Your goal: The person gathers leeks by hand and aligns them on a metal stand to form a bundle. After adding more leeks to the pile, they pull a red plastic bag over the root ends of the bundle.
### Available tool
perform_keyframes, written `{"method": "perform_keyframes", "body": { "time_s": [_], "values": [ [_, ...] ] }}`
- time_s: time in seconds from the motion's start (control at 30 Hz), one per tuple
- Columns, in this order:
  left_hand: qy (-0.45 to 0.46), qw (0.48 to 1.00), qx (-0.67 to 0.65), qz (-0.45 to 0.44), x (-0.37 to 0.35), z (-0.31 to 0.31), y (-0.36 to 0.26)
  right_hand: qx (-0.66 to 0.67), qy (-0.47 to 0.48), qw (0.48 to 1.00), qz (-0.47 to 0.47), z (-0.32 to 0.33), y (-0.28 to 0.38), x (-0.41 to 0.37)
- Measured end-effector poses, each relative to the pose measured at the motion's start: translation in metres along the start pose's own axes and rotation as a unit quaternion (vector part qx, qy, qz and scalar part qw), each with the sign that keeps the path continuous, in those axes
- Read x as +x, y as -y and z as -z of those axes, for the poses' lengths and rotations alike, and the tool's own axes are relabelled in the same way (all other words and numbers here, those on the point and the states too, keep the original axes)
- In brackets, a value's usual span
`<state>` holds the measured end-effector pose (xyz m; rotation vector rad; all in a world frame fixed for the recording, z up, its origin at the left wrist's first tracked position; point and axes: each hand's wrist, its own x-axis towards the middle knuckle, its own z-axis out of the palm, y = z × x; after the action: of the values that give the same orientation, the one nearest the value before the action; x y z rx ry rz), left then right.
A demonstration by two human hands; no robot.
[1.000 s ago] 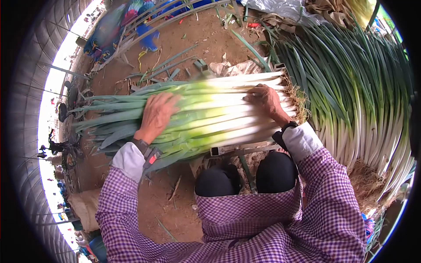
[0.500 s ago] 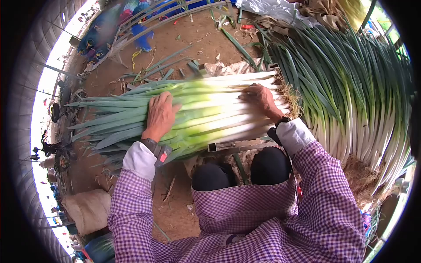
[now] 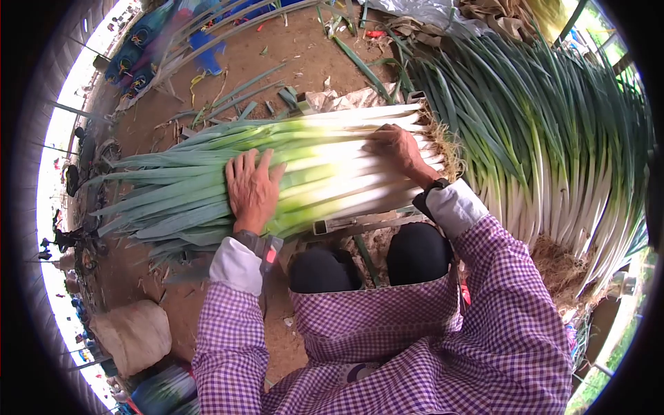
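A wide layer of long green onions (image 3: 339, 166) lies crosswise before me on a low metal frame (image 3: 346, 225). Their leaves point left and their roots right. On the leaves near the middle rests my left hand (image 3: 253, 190), flat with its fingers spread. My right hand (image 3: 400, 149) is curled over the white stalks close to the root end, its thumb and fingertips pressed together on a stalk. A dark band with a red-marked tag (image 3: 270, 254) sits at my left wrist.
A big heap of green onions (image 3: 532, 138) stands to the right, roots toward me. Brown paper (image 3: 346, 101) and loose leaves lie beyond the frame. A pale sack (image 3: 133, 337) sits at lower left, a blue scrap (image 3: 207, 52) at upper left.
The whole view has shifted slightly, so the bundle appears a little further left. My left hand's fingers have straightened and spread on the leaves; my right hand stays near the roots.
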<state>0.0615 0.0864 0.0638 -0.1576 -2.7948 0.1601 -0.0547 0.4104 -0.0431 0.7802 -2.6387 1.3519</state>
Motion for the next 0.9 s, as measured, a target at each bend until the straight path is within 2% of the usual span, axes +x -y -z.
{"method": "perform_keyframes", "body": {
  "time_s": [0.1,0.13,0.2,0.23,0.27,0.43,0.9],
  "values": [
    [-0.002,1.0,0.003,0.001,0.005,-0.003,-0.001,-0.049,-0.031,0.998,0.025,-0.001,0.003,0.002],
    [-0.001,1.0,0.006,0.002,0.005,-0.001,-0.001,-0.055,0.011,0.997,0.045,0.007,0.007,-0.001],
    [0.006,1.0,0.008,0.004,0.004,-0.001,-0.002,-0.112,-0.004,0.993,0.023,0.005,0.024,-0.019],
    [0.004,1.0,0.014,-0.001,0.005,-0.001,-0.002,-0.125,0.04,0.991,0.0,0.007,0.031,-0.025],
    [0.003,1.0,0.015,0.0,0.005,-0.001,-0.002,-0.136,0.041,0.99,-0.003,0.007,0.037,-0.032],
    [0.03,0.999,0.008,0.004,0.007,-0.008,-0.002,-0.224,-0.03,0.974,0.027,-0.004,0.039,-0.037],
    [0.006,1.0,0.022,-0.001,-0.005,-0.006,-0.017,-0.206,-0.047,0.977,0.029,-0.002,0.044,-0.039]
  ]
}}
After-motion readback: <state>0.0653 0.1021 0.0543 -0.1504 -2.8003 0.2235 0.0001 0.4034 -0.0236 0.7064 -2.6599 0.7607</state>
